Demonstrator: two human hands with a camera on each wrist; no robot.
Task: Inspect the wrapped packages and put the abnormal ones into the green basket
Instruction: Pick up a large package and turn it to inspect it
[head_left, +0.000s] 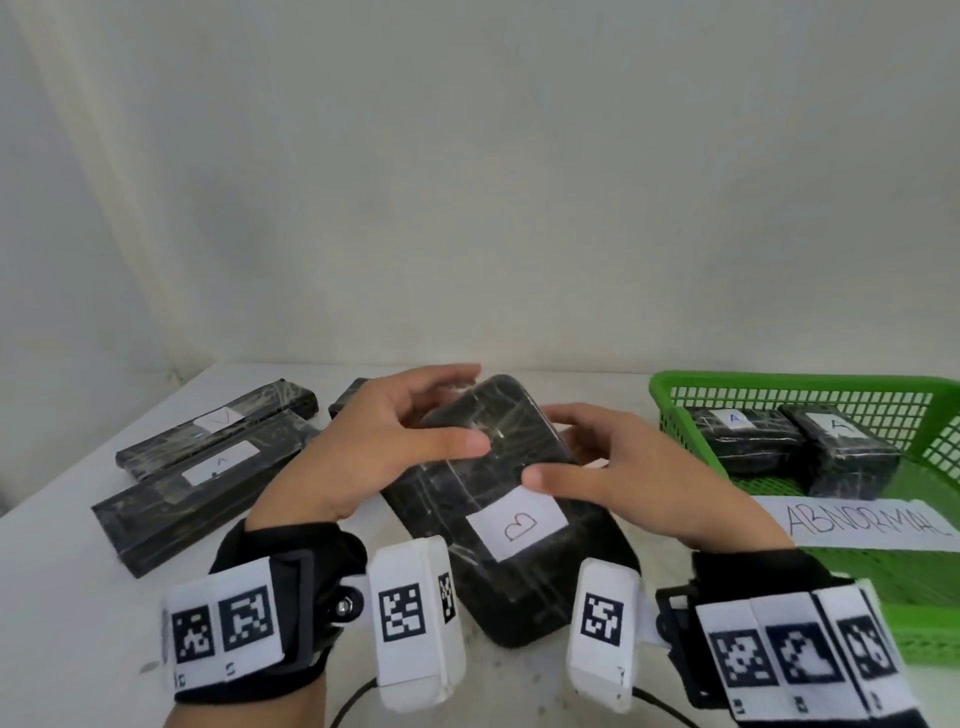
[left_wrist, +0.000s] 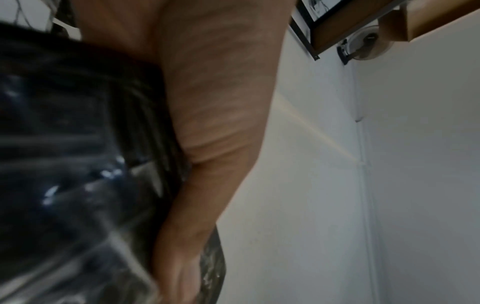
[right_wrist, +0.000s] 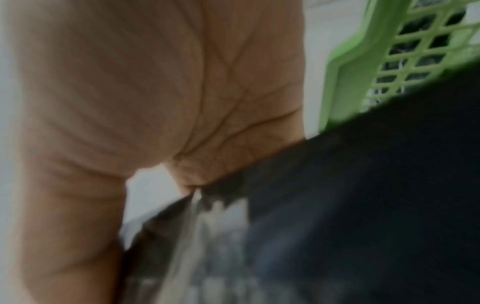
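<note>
We see a white table (head_left: 78, 597) w/ a green basket (head_left: 779, 382) at its right end. The basket bears a paper sign (head_left: 862, 522) reading "ABNORMAL" and already holds two black wrapped pkgs labelled "A" (head_left: 748, 436) (head_left: 852, 457), side by side and touching.

At centre is a large black wrapped package (head_left: 498, 519), its far end tilted up, w/ a white label marked "B" (head_left: 519, 527) on top. We hold it in both hands. The left hand (head_left: 384, 447) grips the far left edge, thumb lying across the top and fingers curled over the far end. The right hand (head_left: 623, 478) holds the right side, thumb on top just above the label; its fingers go round the far side, prob. under the pkg, but the head view hides them. Both wrist views are blurred: palm against black wrap, little more.

To the left lie two long black wrapped pkgs, one labelled "A" (head_left: 208, 488) nearer us and one marked "V" (head_left: 218, 421) just behind it. A further dark pkg (head_left: 345, 397) peeks out behind the left hand.
</note>
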